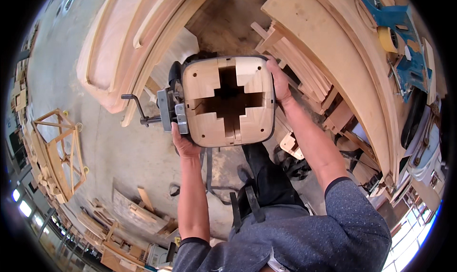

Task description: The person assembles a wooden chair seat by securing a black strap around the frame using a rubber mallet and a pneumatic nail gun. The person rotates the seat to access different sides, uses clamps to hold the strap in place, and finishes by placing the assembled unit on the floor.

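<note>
- While both hands carry it, the square pale-wood glued block assembly with a dark cross-shaped hollow in its middle (228, 100) is held out in front of the chest, above the grey concrete floor (95, 129) and resting on nothing.
- Left hand (183, 141) cups the block's lower-left corner from below, fingers wrapped onto it; my read is it takes most of the weight there.
- Right hand (278, 81) is closed over the upper-right edge, thumb on the face; gripping opposite corners likely stops it twisting.
- A dark strap band (272, 105) runs round the block's rim, drawn up by the grey metal screw tensioner with a black crank handle (162, 111) on the left edge, which probably presses the pieces together.
- The strap's loose tail (209, 176) hangs down from the lower edge.
- Curved pale plywood forms (128, 38) lie on the floor beyond the block; a stack of curved wooden strips (333, 48) sits to the right.
- A small wooden frame (59, 148) stands well apart, at the left.
</note>
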The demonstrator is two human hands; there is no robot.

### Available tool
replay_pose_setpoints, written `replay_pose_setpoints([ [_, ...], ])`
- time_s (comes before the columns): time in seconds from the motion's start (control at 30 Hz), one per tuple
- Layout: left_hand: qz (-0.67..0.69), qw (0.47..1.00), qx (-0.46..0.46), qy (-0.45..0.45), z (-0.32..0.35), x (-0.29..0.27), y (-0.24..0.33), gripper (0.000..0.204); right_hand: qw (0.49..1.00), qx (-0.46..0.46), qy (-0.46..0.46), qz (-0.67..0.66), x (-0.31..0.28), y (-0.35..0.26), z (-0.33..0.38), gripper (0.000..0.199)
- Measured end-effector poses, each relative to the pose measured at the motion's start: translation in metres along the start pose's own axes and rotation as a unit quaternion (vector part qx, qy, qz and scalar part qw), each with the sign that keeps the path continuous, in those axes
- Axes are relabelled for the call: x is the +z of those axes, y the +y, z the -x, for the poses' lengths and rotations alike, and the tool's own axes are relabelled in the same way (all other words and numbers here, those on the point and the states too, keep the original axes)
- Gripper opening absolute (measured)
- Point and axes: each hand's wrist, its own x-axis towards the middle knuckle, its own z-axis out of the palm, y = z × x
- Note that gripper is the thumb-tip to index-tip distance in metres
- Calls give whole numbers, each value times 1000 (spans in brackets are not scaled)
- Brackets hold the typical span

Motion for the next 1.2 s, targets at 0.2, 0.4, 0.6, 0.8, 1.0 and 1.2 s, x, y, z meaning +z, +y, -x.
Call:
replay_pose_setpoints([
  [0.2, -56, 997, -6, 48, -3, -2, -3, 69, 984, -10, 2, 176, -5, -14, 2, 42],
  [0.4, -123, 992, -8, 3, 22, 18, -2, 93, 959, 19, 100, 265, 14, -14, 28, 70],
  [0.6, -150, 988, -30, 23, 36, 33, 8, 98, 957, 7, 119, 264, 41, -33, 76, 76],
  [0.8, -126, 989, -68, 35, 28, 11, 24, 103, 899, 107, 193, 377, 64, -32, 130, 79],
  [1.0, -133, 986, -91, 49, 29, 4, 32, 102, 880, 87, 220, 413, 79, -28, 151, 82],
  [1.2, -156, 980, -99, 80, 31, -9, 55, 116, 860, 83, 250, 438, 89, -23, 166, 78],
])
